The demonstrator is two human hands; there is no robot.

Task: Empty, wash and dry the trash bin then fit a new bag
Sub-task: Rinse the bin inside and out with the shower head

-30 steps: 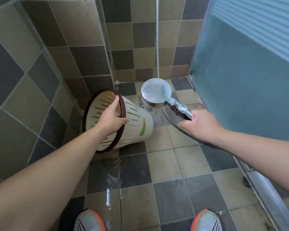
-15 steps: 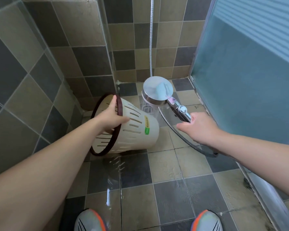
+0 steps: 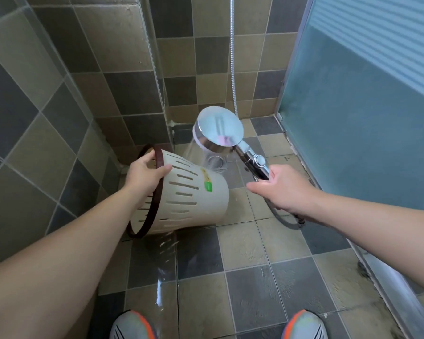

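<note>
A cream slotted trash bin [image 3: 191,199] with a dark brown rim and a green sticker hangs tipped on its side above the shower floor, its mouth turned toward the left. My left hand [image 3: 142,174] grips the rim at the top, thumb on the outside wall. My right hand [image 3: 284,189] holds the handle of a chrome shower head [image 3: 218,133], whose face points down and left. Water sprays from it onto the bin's outer wall and base. Its hose [image 3: 233,59] hangs from above and loops under my right wrist.
Tiled walls close the left and back, with a glass panel edge [image 3: 154,77] in the corner. A frosted blue shower door [image 3: 357,99] and its floor track stand on the right. A floor drain [image 3: 218,163] lies behind the bin. Wet floor tiles and my two shoes [image 3: 132,326] are below.
The bin has swung so its mouth faces further left and its base further right. The shower head has risen and tilted, and its spray now hits the bin's outside.
</note>
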